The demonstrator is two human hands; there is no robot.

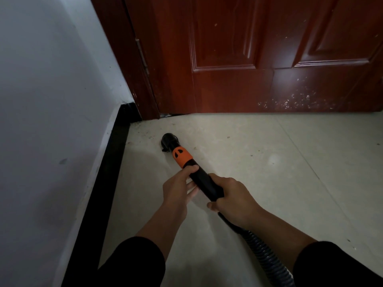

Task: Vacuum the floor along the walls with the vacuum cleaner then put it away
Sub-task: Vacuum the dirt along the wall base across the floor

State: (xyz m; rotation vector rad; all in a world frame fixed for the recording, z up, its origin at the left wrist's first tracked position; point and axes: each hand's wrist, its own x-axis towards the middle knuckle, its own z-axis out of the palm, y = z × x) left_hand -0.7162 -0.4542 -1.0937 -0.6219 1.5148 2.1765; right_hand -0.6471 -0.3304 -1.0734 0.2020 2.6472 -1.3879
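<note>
Both hands hold the black plastic vacuum tube with orange collar (199, 175): the left hand (178, 189) pinches it, the right hand (230, 195) wraps it; its round nozzle (169, 140) touches the pale tiled floor (269, 183).

One left hand (178, 189), one right hand (234, 199), one vacuum wand (182, 157), one hose (263, 251), one door (248, 59), one wall (41, 79), one skirting board (99, 193).

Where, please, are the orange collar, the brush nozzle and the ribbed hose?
orange collar (180, 157), head view, upper face
brush nozzle (169, 140), head view, black dome
ribbed hose (262, 253), head view, middle coils
</note>
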